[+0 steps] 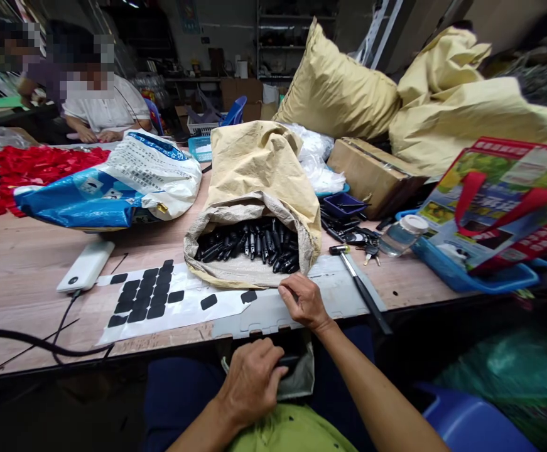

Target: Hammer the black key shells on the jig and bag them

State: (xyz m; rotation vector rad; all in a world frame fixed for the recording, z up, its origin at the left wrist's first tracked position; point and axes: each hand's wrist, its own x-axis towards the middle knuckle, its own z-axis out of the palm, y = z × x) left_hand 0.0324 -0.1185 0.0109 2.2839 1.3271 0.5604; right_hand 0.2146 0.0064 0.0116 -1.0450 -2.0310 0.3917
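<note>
Near the table's front edge, my right hand (303, 301) is closed in a pinch at the lower right of the open sack's mouth; what it holds, if anything, is too small to tell. My left hand (254, 376) is over my lap, fingers wrapped round a black item (288, 361) that shows only in part. The beige sack (264, 157) lies on the table, its mouth towards me, with many black pieces (259, 245) inside. Square black stickers (146, 295) lie on a white sheet (179, 320) left of my right hand.
A hammer (360, 285) lies right of the sack, beside keys (371, 251) and a jar (402, 235). A white power bank (86, 267), a blue-white bag (155, 176) and red pieces (42, 169) are left. A person (108, 103) sits across at the back left.
</note>
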